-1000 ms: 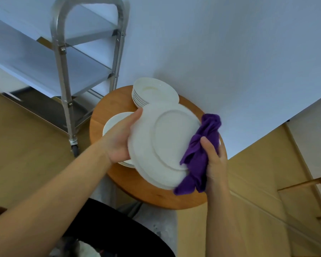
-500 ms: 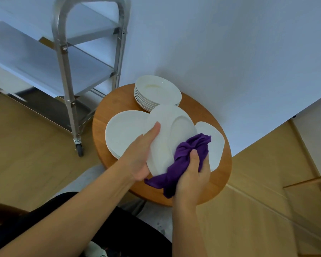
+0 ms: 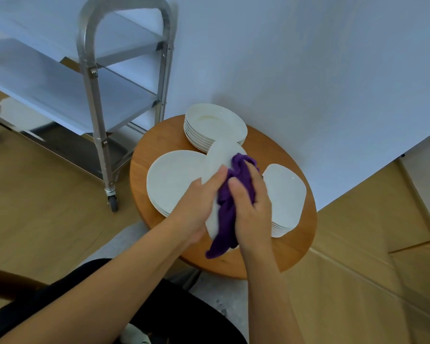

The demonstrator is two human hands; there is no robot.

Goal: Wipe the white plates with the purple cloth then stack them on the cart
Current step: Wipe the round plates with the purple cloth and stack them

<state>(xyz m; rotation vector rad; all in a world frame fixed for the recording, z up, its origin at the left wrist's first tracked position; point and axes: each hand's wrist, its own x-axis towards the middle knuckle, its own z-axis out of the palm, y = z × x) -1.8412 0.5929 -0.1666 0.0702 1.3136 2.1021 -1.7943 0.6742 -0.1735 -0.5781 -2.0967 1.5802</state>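
Round table (image 3: 293, 247) crowded (stacks near rim); left hand (image 3: 196, 207) grips plate (image 3: 219, 157), right hand (image 3: 252, 209) clutches purple cloth (image 3: 225, 219).

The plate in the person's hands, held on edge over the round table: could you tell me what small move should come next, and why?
Probably draw the purple cloth down the plate towards its lower edge. The right hand presses the cloth against the plate's face, the left hand steadies its rim in a firm grip, and the upper part looks bare, so wiping seems unfinished.

The held plate (image 3: 220, 155) is mostly hidden behind both hands and the purple cloth (image 3: 230, 207). The cart (image 3: 94, 78) is cut off by the top and left edges, and it looks blurred.
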